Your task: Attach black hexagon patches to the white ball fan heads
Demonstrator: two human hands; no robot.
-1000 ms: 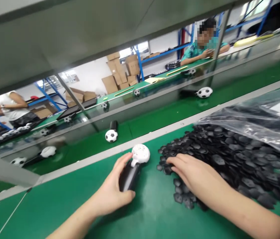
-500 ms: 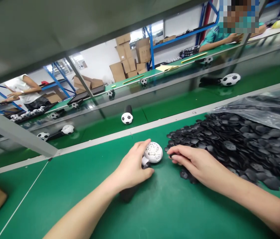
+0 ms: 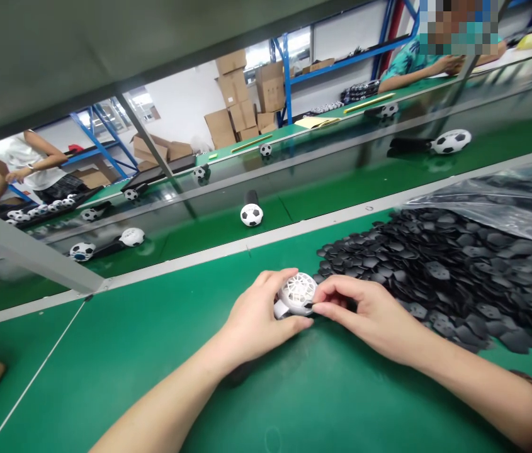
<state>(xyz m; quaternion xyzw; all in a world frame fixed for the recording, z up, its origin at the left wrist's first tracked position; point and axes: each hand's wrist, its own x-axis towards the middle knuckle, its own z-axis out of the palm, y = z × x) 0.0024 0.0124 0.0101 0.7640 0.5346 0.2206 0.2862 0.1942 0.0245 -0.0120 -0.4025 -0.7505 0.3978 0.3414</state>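
Observation:
My left hand [image 3: 259, 318] is wrapped round a small hand-held fan with a white ball-shaped grille head [image 3: 297, 294] and a black handle, most of it hidden under my palm. My right hand [image 3: 367, 311] pinches at the right side of the white head, with a small black piece between its fingertips against the grille. Just right of both hands lies a large heap of black hexagonal pieces [image 3: 440, 270] on the green table [image 3: 152, 340].
A clear plastic bag [image 3: 497, 201] lies over the heap's far side. Behind the table a green conveyor [image 3: 322, 195] carries finished football-patterned fans [image 3: 251, 214]. Two other people sit at benches beyond, left [image 3: 29, 167] and right [image 3: 417, 60]. Cardboard boxes [image 3: 242, 94] are stacked behind.
My right hand left the heap of black pieces and came to the white fan head. My left hand turned the fan so the grille faces up.

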